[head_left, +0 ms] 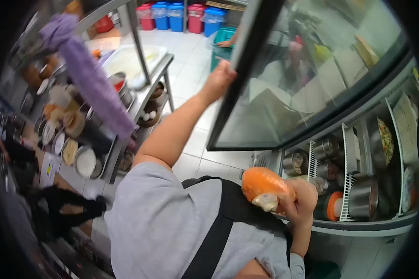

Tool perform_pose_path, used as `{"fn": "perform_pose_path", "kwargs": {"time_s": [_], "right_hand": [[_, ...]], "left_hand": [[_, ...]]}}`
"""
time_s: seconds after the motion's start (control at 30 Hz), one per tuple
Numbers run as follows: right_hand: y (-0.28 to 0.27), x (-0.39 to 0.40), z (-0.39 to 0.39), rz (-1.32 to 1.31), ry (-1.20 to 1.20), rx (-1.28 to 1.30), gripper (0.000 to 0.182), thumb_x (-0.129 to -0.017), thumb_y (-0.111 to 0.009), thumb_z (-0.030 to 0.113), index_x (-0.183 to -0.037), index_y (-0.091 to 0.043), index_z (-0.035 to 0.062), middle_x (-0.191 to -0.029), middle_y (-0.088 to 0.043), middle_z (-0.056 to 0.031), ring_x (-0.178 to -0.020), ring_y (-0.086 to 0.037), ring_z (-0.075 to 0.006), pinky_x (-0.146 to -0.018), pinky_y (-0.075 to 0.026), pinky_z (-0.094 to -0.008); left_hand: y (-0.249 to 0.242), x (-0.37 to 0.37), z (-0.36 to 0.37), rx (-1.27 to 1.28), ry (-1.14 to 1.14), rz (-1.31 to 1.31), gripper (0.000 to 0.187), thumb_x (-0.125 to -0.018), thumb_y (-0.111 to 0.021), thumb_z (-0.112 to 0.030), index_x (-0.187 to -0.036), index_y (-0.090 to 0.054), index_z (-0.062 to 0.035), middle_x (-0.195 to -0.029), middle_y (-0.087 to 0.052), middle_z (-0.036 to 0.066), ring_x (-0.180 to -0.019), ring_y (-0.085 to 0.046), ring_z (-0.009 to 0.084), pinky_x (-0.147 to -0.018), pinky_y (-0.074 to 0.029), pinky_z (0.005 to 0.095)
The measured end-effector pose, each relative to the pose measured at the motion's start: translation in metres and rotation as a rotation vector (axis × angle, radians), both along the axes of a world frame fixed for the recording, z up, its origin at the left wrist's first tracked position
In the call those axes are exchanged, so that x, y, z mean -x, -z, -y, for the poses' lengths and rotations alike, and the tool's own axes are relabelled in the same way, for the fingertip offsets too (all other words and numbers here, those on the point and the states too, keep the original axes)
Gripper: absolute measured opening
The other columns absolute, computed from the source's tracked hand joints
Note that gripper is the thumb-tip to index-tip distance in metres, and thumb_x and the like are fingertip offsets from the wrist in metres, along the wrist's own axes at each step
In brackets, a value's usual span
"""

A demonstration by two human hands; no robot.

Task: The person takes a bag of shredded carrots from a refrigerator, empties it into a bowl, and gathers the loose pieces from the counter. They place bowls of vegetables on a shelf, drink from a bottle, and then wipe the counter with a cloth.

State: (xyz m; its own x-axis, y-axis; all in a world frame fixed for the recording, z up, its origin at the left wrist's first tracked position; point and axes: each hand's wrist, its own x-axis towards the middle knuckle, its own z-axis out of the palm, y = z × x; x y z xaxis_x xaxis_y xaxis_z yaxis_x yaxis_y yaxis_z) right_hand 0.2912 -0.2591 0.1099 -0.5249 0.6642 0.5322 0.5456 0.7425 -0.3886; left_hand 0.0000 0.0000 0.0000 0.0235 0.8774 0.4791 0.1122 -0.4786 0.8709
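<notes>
My left hand (221, 76) is closed on the edge of the open glass fridge door (284, 93), with the arm stretched out. In front of my apron, my right hand (301, 200) grips the gathered end of an orange, plastic-wrapped bag (263, 183). Its contents cannot be made out, and a pale, crumpled piece (266, 202) shows on its lower side. Beside that hand is the open fridge, whose white wire racks (345, 186) carry steel pots (363, 197) and an orange-lidded container (334, 206).
A steel worktable (165, 65) at left holds bowls, bottles and a white tray (144, 58). A purple cloth (88, 74) hangs on its frame. Red and blue bins (175, 16) line the back. Another person's hand (226, 43) is by a green bin (223, 35).
</notes>
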Motion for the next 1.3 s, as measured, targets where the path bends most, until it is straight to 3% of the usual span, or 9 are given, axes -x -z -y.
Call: {"fn": "perform_pose_path", "kwargs": {"time_s": [0.1,0.17,0.37,0.47,0.57,0.7,0.87,1.1,1.3], "right_hand": [[-0.012,0.002,0.042,0.095,-0.057,-0.07,0.029,-0.077,-0.069,0.015,-0.102,-0.062,0.0027,-0.063,-0.052,-0.0079,-0.051,-0.051,-0.026,-0.047,-0.036,-0.0348],[-0.004,0.024,0.062,0.051,-0.084,-0.082,0.029,-0.077,-0.068,0.014,-0.102,-0.061,0.0026,-0.063,-0.052,-0.0078,-0.051,-0.05,-0.0257,-0.047,-0.036,-0.0352],[0.016,0.038,0.091,-0.075,-0.117,-0.006,0.025,-0.087,-0.061,0.015,-0.106,-0.056,-0.0012,-0.085,-0.062,-0.0137,-0.069,-0.059,-0.0246,-0.066,-0.045,-0.0321],[0.039,0.036,0.102,-0.252,0.007,0.113,0.024,-0.093,-0.056,0.016,-0.108,-0.055,-0.0028,-0.095,-0.063,-0.0119,-0.081,-0.059,-0.0184,-0.077,-0.046,-0.0286],[0.04,0.049,0.097,-0.413,0.158,0.286,0.023,-0.095,-0.053,0.017,-0.106,-0.056,-0.0025,-0.094,-0.06,-0.0061,-0.083,-0.054,-0.0111,-0.076,-0.044,-0.0258],[0.051,0.076,0.066,-0.558,0.196,0.5,0.02,-0.097,-0.049,0.016,-0.101,-0.057,-0.0018,-0.086,-0.056,-0.0018,-0.073,-0.05,-0.0076,-0.067,-0.042,-0.0233],[0.079,0.108,0.014,-0.553,0.058,0.77,0.02,-0.098,-0.047,0.017,-0.095,-0.058,-0.0005,-0.08,-0.054,0.0008,-0.071,-0.047,-0.0047,-0.065,-0.039,-0.0201],[0.095,0.213,-0.017,-0.418,-0.123,0.818,0.024,-0.098,-0.048,0.02,-0.083,-0.055,0.002,-0.076,-0.051,0.0027,-0.069,-0.043,-0.0037,-0.061,-0.036,-0.0201],[0.119,0.263,-0.029,-0.227,-0.244,0.924,0.026,-0.098,-0.048,0.023,-0.083,-0.056,0.0019,-0.073,-0.051,0.0024,-0.065,-0.042,-0.0035,-0.057,-0.036,-0.0202]], "left_hand": [[-0.01,-0.052,0.094,-0.258,-0.08,-0.067,0.056,-0.083,-0.066,-0.045,-0.114,-0.046,-0.003,-0.092,-0.049,0.016,-0.081,-0.048,0.0324,-0.074,-0.043,0.0374],[-0.006,-0.054,0.134,-0.147,0.052,-0.223,0.063,-0.081,-0.069,-0.046,-0.123,-0.045,-0.0054,-0.114,-0.054,0.016,-0.109,-0.053,0.0262,-0.091,-0.043,0.0345],[-0.034,-0.108,0.23,-0.351,0.342,-0.235,0.059,-0.077,-0.073,-0.04,-0.122,-0.05,-0.0081,-0.11,-0.054,0.014,-0.098,-0.059,0.0307,-0.081,-0.049,0.0375],[0.003,-0.112,0.213,-0.05,0.8,-0.289,0.038,-0.089,-0.063,-0.029,-0.121,-0.055,-0.01,-0.106,-0.061,0.01,-0.089,-0.061,0.0215,-0.078,-0.049,0.035],[-0.013,-0.063,0.228,0.45,0.812,0.192,0.037,-0.091,-0.06,-0.026,-0.123,-0.054,-0.0082,-0.109,-0.061,0.007,-0.094,-0.058,0.0157,-0.081,-0.049,0.0322],[-0.023,-0.008,0.254,0.375,0.967,0.131,0.041,-0.089,-0.063,-0.02,-0.127,-0.051,-0.0084,-0.118,-0.057,0.007,-0.104,-0.055,0.0155,-0.091,-0.046,0.0318],[-0.003,0.028,0.262,-0.085,0.387,-0.051,0.047,-0.079,-0.073,-0.022,-0.122,-0.056,-0.0128,-0.125,-0.047,0.011,-0.121,-0.044,0.0299,-0.103,-0.037,0.0399],[0.003,0.115,0.303,-0.236,-0.153,-0.543,0.028,-0.078,-0.072,-0.019,-0.104,-0.063,-0.014,-0.121,-0.046,0.011,-0.116,-0.044,0.031,-0.099,-0.039,0.0408],[0.044,0.154,0.317,-0.013,-0.131,-0.384,0.027,-0.082,-0.067,-0.014,-0.108,-0.06,-0.0094,-0.116,-0.052,0.012,-0.111,-0.049,0.0297,-0.095,-0.042,0.0384]]}}
